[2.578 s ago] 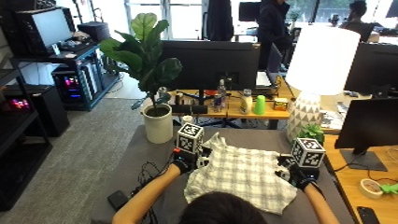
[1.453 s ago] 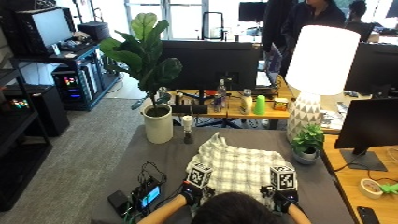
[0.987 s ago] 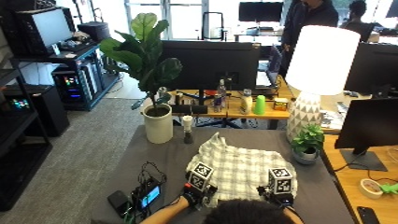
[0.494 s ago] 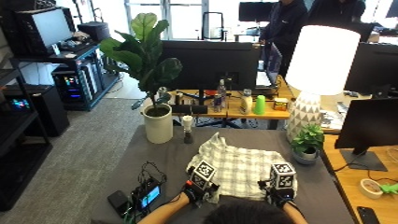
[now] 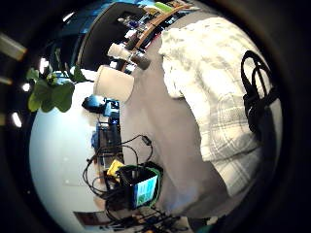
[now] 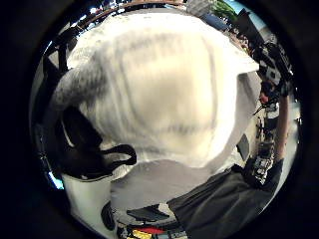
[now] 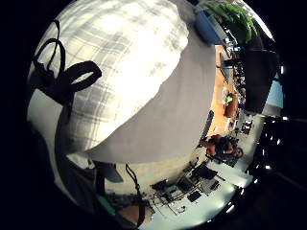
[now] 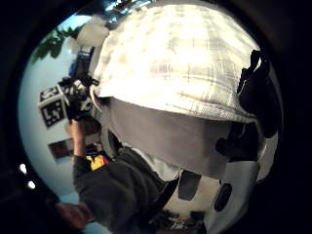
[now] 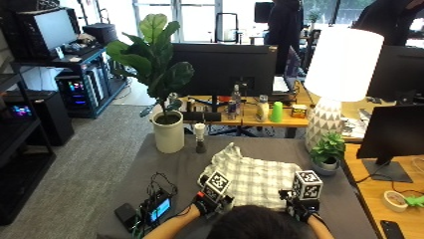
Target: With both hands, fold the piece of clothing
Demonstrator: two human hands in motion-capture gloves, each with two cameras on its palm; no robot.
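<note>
A white and grey plaid garment point(image 9: 255, 174) lies spread on the grey table point(image 9: 165, 164) in front of me. My left hand point(image 9: 205, 205) is at its near left corner and my right hand point(image 9: 298, 209) at its near right corner. Both pinch the near hem. The cloth fills the left palm views point(image 6: 164, 89) point(image 5: 214, 97) and the right palm views point(image 8: 185, 63) point(image 7: 115, 62), with grey table showing beside the hem. Most of both hands' fingers are hidden in the outside view.
A small device with a lit screen and cables point(image 9: 156, 206) lies just left of my left hand. A white plant pot point(image 9: 168, 134) and a small bottle point(image 9: 199, 139) stand at the back left, a small potted plant point(image 9: 326, 157) and a lamp point(image 9: 331, 99) at the right.
Both hands have come from the garment's sides back to its near corners. Over the last second they have stayed there almost still.
</note>
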